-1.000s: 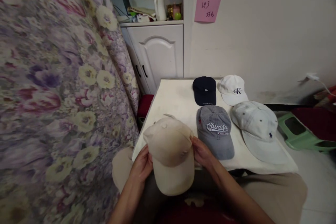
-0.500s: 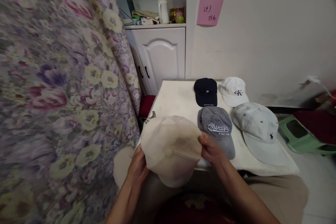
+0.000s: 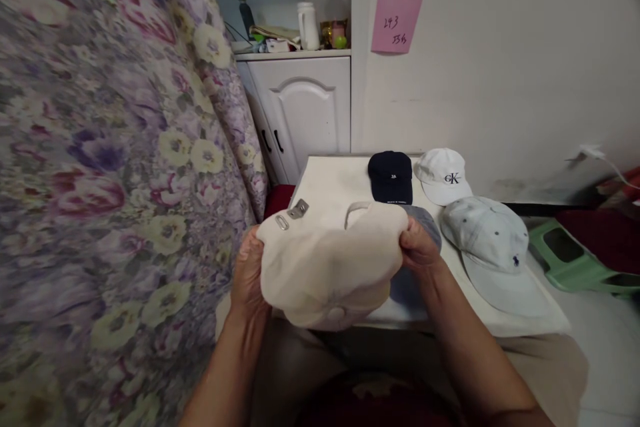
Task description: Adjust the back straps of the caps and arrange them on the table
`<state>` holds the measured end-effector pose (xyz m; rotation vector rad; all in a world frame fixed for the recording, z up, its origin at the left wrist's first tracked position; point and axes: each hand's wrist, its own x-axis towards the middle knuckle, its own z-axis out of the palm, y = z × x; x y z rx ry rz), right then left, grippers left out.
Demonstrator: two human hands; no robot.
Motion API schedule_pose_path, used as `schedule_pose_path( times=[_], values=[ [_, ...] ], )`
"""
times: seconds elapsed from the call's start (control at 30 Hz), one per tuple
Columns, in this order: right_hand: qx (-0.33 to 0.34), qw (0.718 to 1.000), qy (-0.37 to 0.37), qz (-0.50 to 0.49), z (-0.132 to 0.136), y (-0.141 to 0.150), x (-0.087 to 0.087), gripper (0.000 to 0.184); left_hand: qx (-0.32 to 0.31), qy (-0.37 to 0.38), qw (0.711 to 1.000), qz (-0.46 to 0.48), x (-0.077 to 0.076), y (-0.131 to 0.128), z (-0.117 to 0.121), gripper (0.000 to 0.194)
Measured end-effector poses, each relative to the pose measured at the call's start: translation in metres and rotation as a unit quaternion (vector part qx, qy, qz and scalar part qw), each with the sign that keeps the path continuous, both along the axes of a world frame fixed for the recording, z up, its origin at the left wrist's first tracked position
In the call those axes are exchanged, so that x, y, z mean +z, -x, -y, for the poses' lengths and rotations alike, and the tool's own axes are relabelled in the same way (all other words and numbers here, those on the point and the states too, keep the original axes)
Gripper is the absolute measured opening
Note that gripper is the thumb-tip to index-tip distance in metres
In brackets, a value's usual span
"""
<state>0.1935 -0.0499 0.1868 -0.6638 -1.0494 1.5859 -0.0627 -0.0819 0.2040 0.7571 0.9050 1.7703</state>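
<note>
A cream baseball cap (image 3: 330,260) hangs in front of me above the near edge of the table, held by both sides. My left hand (image 3: 250,273) is closed on its left edge, my right hand (image 3: 420,247) on its right edge. The crown faces me, its top button low, and the strap opening shows at the far rim. Two small metal pieces (image 3: 293,213) show by its upper left corner; whether they are joined to the cap I cannot tell. Behind my right hand, a grey cap (image 3: 425,223) is partly covered.
On the cream-covered table (image 3: 325,177) sit a navy cap (image 3: 391,177), a white cap (image 3: 444,175) and a pale grey cap (image 3: 487,240). A floral curtain (image 3: 125,180) hangs close on the left. A green stool (image 3: 557,250) stands at right, and a white cabinet (image 3: 305,100) behind.
The cream cap has been tipped and stretched wider, so its strap opening now shows at the far side. My right hand moved right and up, covering more of the grey cap.
</note>
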Motion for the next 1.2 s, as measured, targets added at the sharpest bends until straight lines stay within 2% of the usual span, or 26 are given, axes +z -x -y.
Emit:
schedule_pose_path(
  times=[0.07, 0.2, 0.27, 0.33, 0.4, 0.5, 0.67, 0.8, 0.87, 0.93, 1.1, 1.2],
  values=[
    [0.022, 1.000, -0.011, 0.012, -0.001, -0.006, -0.006, 0.057, -0.013, 0.000, 1.000, -0.005, -0.005, 0.000, -0.001, 0.036],
    [0.113, 0.992, -0.023, 0.049, 0.006, -0.023, -0.034, 0.042, -0.131, 0.061, 0.989, -0.036, -0.024, 0.001, 0.013, 0.034],
    [0.146, 0.987, -0.031, 0.053, 0.012, -0.031, -0.047, 0.039, -0.165, 0.078, 0.982, -0.050, -0.032, 0.003, 0.023, 0.033],
    [0.169, 0.982, -0.044, 0.066, 0.019, -0.038, -0.052, 0.035, -0.185, 0.081, 0.976, -0.075, -0.037, 0.007, 0.032, 0.031],
    [0.192, 0.975, -0.055, 0.100, 0.025, -0.042, -0.050, 0.030, -0.213, 0.078, 0.966, -0.125, -0.038, 0.012, 0.038, 0.029],
    [0.217, 0.963, -0.064, 0.149, 0.033, -0.044, -0.041, 0.027, -0.262, 0.067, 0.937, -0.220, -0.032, 0.018, 0.043, 0.026],
    [0.197, 0.962, -0.054, 0.182, 0.044, -0.041, -0.033, 0.028, -0.324, 0.046, 0.882, -0.338, -0.009, 0.017, 0.046, 0.021],
    [0.162, 0.974, -0.046, 0.151, 0.046, -0.038, -0.031, 0.026, -0.348, 0.049, 0.830, -0.433, 0.007, 0.010, 0.046, 0.020],
    [0.153, 0.978, -0.052, 0.130, 0.044, -0.038, -0.029, 0.026, -0.341, 0.059, 0.816, -0.463, 0.010, 0.008, 0.045, 0.017],
    [0.153, 0.980, -0.055, 0.117, 0.040, -0.036, -0.025, 0.026, -0.313, 0.055, 0.822, -0.473, 0.010, 0.008, 0.042, 0.019],
    [0.142, 0.979, -0.078, 0.123, 0.022, -0.028, -0.014, 0.029, -0.162, 0.035, 0.904, -0.395, -0.001, 0.008, 0.028, 0.015],
    [0.088, 0.983, -0.115, 0.109, 0.010, -0.020, -0.009, 0.023, -0.090, 0.026, 0.934, -0.345, -0.005, 0.008, 0.017, 0.013]
  ],
)
